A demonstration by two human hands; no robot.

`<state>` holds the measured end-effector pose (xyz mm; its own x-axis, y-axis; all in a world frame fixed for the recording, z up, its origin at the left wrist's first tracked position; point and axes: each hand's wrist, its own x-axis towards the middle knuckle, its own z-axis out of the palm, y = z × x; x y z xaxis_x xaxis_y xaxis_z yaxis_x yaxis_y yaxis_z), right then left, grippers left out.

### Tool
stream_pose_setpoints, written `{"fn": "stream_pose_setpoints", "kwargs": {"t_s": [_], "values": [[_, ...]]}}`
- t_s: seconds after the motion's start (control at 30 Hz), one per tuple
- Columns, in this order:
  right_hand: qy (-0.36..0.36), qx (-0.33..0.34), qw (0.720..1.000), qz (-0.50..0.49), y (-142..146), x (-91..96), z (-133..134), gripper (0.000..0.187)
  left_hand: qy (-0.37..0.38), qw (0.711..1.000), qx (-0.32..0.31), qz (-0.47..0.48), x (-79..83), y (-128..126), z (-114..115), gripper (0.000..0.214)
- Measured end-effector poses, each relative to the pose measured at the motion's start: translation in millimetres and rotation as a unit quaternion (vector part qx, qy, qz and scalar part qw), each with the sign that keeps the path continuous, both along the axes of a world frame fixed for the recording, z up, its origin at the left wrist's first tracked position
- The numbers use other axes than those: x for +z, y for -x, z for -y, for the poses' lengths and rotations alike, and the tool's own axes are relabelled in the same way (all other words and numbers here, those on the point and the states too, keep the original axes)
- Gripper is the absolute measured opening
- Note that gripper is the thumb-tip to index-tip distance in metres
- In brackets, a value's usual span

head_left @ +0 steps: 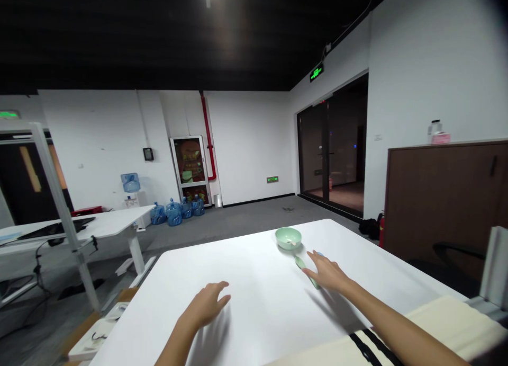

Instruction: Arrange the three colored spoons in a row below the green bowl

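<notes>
Bowl, pale green (288, 237): one, upright near the far edge of the white table (254, 308), toward its far right corner. Spoon, green (299, 262): one, lying just nearer me than the bowl, partly hidden by my right hand (327, 273), thumb and fingers parted; contact, I cannot tell. My left hand (207, 305): fingers and thumb apart, above the table's left side. Cloth, cream, black-striped (444, 321): near right corner.
</notes>
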<state>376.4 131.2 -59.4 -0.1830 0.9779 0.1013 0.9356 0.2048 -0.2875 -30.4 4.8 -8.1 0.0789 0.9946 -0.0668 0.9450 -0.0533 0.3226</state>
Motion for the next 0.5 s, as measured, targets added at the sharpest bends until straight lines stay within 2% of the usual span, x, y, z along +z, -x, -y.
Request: {"fn": "stream_pose_setpoints", "kwargs": {"t_s": [0.3,0.5], "values": [[0.001,0.003,1.000,-0.009,0.8,0.7,1.0,0.078,-0.005,1.000,0.001,-0.008,2.0,-0.9,1.5,0.053],[-0.033,0.004,0.999,-0.027,2.9,6.1,-4.3,0.066,-0.006,1.000,-0.004,-0.003,1.3,-2.0,0.9,0.054]]}}
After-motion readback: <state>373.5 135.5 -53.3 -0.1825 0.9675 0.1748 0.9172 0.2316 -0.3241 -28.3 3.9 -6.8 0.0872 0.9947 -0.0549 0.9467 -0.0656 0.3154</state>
